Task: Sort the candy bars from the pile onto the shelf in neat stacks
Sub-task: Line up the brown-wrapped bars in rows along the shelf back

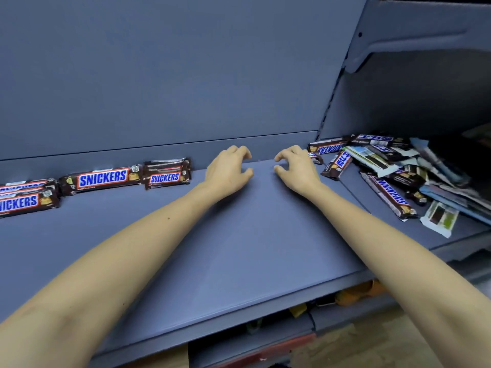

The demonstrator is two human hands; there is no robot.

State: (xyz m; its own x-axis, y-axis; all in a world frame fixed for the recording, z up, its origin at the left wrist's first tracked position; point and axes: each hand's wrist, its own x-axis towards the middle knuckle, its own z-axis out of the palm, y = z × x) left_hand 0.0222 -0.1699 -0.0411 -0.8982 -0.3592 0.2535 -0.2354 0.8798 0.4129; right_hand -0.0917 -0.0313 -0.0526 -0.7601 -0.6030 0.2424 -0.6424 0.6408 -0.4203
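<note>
Both hands, left [228,168] and right [297,168], hover empty with a loose grip over the shelf [239,248]. The pile [393,171] sits right; a careless grab could knock bars off the edge.

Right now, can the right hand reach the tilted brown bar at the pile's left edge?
Probably yes. The right hand is empty, just left of the tilted brown bar; bare shelf lies between, and the bar's near end is uncovered.
</note>
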